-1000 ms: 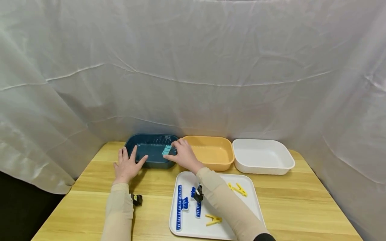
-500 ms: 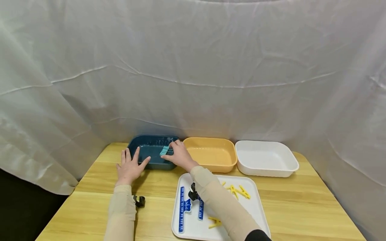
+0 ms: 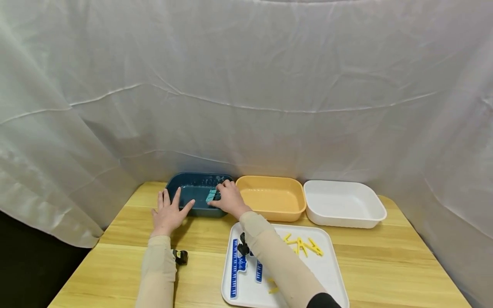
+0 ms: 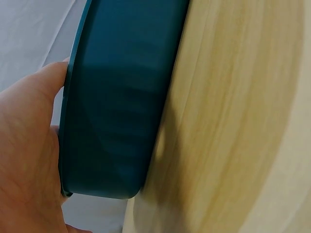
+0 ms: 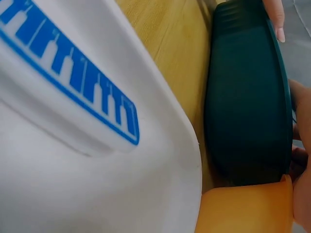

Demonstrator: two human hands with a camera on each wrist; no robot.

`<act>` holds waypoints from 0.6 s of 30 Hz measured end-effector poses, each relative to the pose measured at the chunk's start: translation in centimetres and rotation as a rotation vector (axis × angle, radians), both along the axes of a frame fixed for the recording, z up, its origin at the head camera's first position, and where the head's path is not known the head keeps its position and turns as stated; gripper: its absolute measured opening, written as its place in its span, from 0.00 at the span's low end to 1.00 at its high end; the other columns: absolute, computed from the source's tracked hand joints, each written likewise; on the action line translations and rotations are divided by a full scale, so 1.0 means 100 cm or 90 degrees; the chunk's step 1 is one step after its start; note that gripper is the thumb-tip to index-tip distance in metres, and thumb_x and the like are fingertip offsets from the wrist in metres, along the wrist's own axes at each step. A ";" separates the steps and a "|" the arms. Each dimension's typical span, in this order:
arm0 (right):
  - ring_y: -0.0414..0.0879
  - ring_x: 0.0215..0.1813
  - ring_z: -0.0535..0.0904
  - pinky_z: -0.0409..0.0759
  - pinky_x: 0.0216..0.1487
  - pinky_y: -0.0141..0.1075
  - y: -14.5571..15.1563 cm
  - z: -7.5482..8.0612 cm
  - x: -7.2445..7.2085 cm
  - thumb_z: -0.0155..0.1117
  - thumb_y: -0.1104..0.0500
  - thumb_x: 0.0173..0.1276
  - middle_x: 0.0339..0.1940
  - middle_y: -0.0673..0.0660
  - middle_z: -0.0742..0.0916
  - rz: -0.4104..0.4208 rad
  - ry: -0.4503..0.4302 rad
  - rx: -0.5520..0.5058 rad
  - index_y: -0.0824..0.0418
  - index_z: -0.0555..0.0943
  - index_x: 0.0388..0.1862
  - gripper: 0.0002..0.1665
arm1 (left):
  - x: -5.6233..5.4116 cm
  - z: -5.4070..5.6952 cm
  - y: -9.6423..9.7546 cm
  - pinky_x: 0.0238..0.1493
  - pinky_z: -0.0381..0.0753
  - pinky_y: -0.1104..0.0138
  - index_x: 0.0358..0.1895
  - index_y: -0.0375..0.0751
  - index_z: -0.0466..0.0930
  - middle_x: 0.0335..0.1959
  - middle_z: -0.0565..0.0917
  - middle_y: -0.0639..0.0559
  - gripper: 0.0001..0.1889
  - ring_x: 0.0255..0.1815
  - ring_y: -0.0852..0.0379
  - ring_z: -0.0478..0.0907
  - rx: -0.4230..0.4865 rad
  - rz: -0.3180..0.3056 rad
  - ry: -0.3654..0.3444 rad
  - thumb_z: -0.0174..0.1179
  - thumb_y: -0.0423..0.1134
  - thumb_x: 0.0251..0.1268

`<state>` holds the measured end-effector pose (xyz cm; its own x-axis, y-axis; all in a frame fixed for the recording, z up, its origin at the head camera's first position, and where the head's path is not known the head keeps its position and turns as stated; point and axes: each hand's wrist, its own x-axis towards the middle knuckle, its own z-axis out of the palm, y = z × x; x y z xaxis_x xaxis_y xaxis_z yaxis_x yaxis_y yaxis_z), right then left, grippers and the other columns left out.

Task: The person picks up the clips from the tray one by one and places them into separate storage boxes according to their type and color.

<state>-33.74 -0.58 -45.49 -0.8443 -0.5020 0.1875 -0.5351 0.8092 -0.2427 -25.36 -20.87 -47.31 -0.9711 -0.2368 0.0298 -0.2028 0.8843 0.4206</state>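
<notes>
At the near rim of the dark teal bin, my right hand has its thumb and fingers around a light teal binder clip. The clip is inside the bin's right part, its handles largely covered by the fingers. My left hand rests on the bin's left end, fingers spread and fairly straight over the rim. In the left wrist view, the left hand touches the bin's rim from above. The right wrist view shows only part of the right hand beyond the bin wall, and the clip is hidden there.
A yellow bin and a white bin stand in a row to the right. Nearer, a white tray bears blue piano-key clips and several yellow clothespins, partly under my right forearm. A pale curtain hangs behind.
My right hand and the binder clip have lowered slightly into the teal bin. The left hand keeps its place on the rim. The whole head view has shifted a little.
</notes>
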 end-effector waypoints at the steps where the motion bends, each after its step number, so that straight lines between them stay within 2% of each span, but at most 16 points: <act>1: 0.48 0.52 0.70 0.73 0.58 0.39 -0.001 0.000 0.001 0.66 0.33 0.60 0.54 0.55 0.78 -0.002 0.005 0.010 0.56 0.78 0.60 0.38 | 0.001 0.000 0.000 0.66 0.37 0.24 0.80 0.51 0.37 0.79 0.31 0.31 0.46 0.79 0.32 0.26 0.002 0.001 0.000 0.42 0.70 0.68; 5: 0.48 0.53 0.70 0.72 0.59 0.40 -0.004 0.001 0.002 0.65 0.31 0.59 0.56 0.55 0.77 -0.009 0.011 0.044 0.53 0.79 0.61 0.38 | 0.003 0.001 -0.001 0.66 0.37 0.24 0.80 0.52 0.38 0.79 0.31 0.31 0.46 0.79 0.32 0.26 0.005 0.003 0.000 0.41 0.71 0.68; 18: 0.47 0.53 0.68 0.67 0.57 0.40 -0.013 0.006 0.000 0.69 0.35 0.58 0.55 0.52 0.78 -0.025 -0.028 0.120 0.48 0.80 0.61 0.34 | 0.006 0.003 0.000 0.66 0.38 0.24 0.80 0.52 0.38 0.79 0.32 0.32 0.48 0.79 0.33 0.25 0.011 0.002 -0.001 0.38 0.75 0.65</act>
